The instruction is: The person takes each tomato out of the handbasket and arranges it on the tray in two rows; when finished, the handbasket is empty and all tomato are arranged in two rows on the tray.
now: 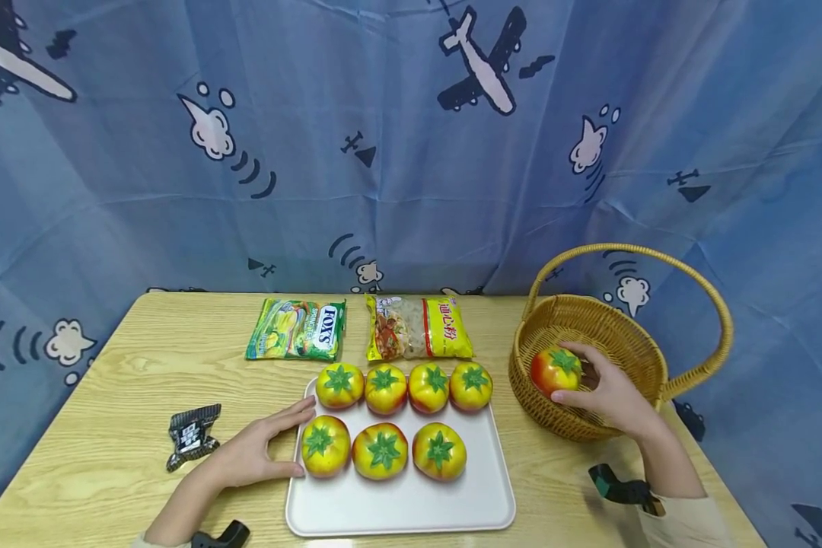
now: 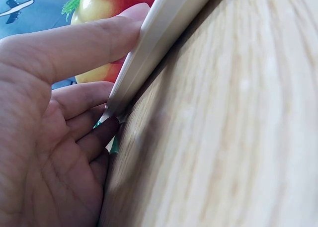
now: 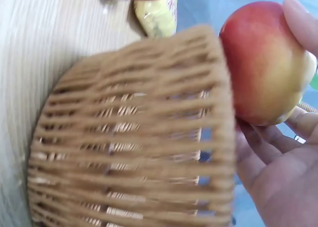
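In the head view my right hand grips a red-and-yellow persimmon with a green leafy top, over the mouth of a wicker basket. The right wrist view shows this persimmon level with the basket's rim, thumb on one side and fingers on the other. My left hand rests at the left edge of a white tray, thumb and fingers spread and touching its rim. Several similar persimmons sit on the tray in two rows, the back row longer than the front.
Behind the tray lie a green Fox's candy bag and a yellow pasta bag. A small black wrapped packet lies left of the left hand. The basket's tall handle arches up on the right. A blue curtain hangs behind the table.
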Tool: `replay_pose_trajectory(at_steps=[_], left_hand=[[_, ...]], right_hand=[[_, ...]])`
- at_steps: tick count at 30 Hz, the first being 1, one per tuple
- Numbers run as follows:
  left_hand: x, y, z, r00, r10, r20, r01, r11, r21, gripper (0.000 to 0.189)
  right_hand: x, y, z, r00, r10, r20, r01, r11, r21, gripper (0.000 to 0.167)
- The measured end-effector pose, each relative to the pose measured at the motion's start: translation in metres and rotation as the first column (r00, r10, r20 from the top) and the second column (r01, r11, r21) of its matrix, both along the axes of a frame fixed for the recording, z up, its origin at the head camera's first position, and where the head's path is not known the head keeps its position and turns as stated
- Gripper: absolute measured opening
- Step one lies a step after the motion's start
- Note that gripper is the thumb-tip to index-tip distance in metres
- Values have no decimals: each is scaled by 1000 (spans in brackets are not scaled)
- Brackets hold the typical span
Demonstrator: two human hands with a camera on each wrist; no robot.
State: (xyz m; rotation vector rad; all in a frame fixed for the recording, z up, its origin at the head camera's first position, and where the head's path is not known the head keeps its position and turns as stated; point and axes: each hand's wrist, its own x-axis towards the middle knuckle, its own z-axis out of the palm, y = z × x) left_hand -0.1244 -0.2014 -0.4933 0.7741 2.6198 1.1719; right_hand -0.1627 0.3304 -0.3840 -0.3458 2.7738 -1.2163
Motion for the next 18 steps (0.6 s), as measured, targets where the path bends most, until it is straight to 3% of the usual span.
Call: replay_pose_trajectory(at_steps=[10,18], left_hand=[[0,0,3,1000,-13,-5,13,1000,10,81],[1,0,4,1000,-15,-1,15,1000,4,81]], right_hand=[[12,-26,3,996,31,-81,-30,1000,7,78],[22,-43,-3,995,71,-70,-75,996,-46,81]])
